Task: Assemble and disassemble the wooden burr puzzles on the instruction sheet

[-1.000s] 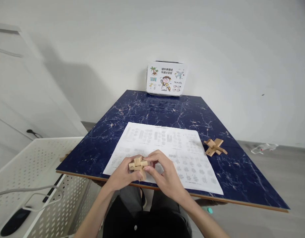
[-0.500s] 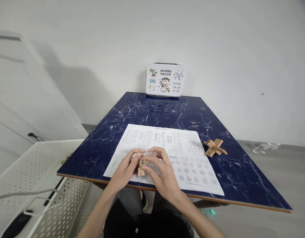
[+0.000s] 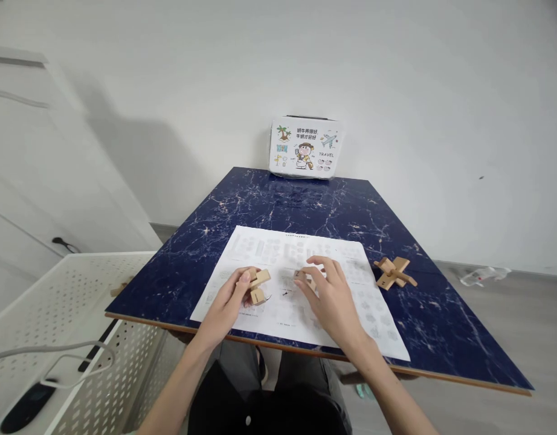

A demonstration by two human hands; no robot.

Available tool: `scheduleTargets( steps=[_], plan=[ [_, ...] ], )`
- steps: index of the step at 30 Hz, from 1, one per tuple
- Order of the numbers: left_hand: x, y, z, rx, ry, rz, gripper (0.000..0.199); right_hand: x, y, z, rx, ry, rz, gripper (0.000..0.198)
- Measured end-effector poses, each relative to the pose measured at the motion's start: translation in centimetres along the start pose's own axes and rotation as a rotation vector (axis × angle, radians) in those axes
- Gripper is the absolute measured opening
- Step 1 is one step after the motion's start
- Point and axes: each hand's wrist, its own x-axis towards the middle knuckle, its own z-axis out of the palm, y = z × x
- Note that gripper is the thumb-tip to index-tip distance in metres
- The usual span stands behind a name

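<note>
We hold a cluster of interlocked wooden pieces (image 3: 259,279) in our left hand (image 3: 231,296), the thumb and fingers closed around its left side, over the left part of a printed sheet (image 3: 278,320). Our right hand (image 3: 330,296) pinches a small wooden block (image 3: 300,275) narrowly between thumb and finger, with the other fingers loosely bent above; the block bears a dark mark and sits to the right of the cluster, apart from it. Our fingers hide part of both, and our hands cover some of the print on the sheet

The sheet lies on the near part of a dark blue marbled desk (image 3: 301,208). To the right, a wooden cross-shaped assembly (image 3: 393,273) rests by the sheet's right edge; we cannot tell whether the two touch. At the far edge stands a white case (image 3: 305,148) with cartoon prints, close in front of the wall (image 3: 418,90). Left of the desk we see a white perforated rack (image 3: 97,263) with a grey cable (image 3: 43,348) and a black device (image 3: 28,408), while a clear plastic wrapper (image 3: 484,276) lies beyond the right side
</note>
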Motion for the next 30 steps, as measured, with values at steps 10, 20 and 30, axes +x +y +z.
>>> scheduleTargets(
  steps=[10, 20, 30],
  plan=[
    [-0.2, 1.2, -0.2, 0.101, -0.175, 0.01, 0.047, -0.9, -5.3, 0.6, 0.493, -0.262, 0.191, 0.033],
    [-0.4, 0.0, -0.8, -0.199, -0.418, -0.062, 0.054, -1.0, -5.1, 0.6, 0.282, -0.156, 0.087, 0.014],
    [-1.0, 0.4, -0.4, -0.03, -0.501, -0.021, 0.069, -0.3, -4.6, -0.4, 0.456, -0.179, 0.234, 0.018]
  ],
)
